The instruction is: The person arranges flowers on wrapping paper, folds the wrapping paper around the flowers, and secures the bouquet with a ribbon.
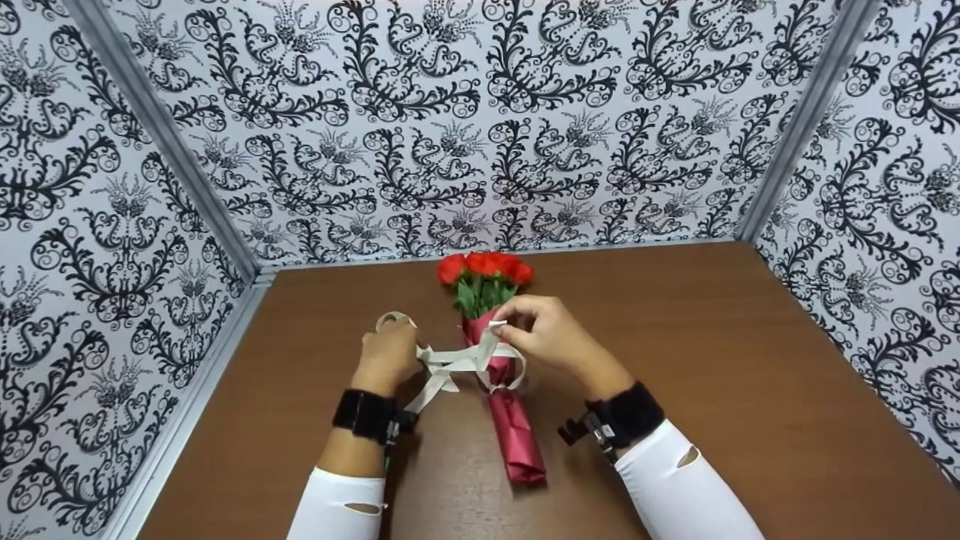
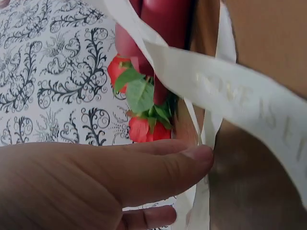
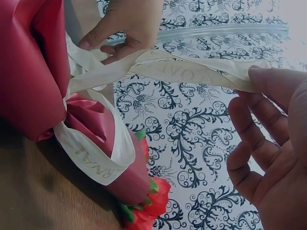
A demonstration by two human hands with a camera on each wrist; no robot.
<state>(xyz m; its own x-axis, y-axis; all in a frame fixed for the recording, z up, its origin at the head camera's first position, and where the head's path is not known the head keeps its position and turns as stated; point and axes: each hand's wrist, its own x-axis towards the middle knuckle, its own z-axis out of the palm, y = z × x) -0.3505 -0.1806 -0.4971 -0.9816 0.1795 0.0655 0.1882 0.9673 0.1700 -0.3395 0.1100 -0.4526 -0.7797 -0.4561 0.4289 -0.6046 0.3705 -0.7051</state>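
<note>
A bouquet of red flowers (image 1: 489,267) with green leaves lies on the table, its stems rolled in dark red wrapping paper (image 1: 517,442). Around the narrow waist of the wrap runs a cream ribbon (image 3: 96,165) with printed lettering, forming a loop there. My left hand (image 1: 390,352), left of the bouquet, pinches a length of the ribbon between thumb and fingers. On the other side my right hand (image 1: 551,330) pinches another part of the ribbon between thumb and forefinger, raised over the wrap. Its other fingers are loosely bent in the right wrist view.
The brown table (image 1: 697,360) extends on both sides of the bouquet. Patterned black-and-white panels (image 1: 465,135) enclose it at the back and sides, with metal strips at the corners. A ribbon tail (image 1: 431,394) hangs near the left wrist.
</note>
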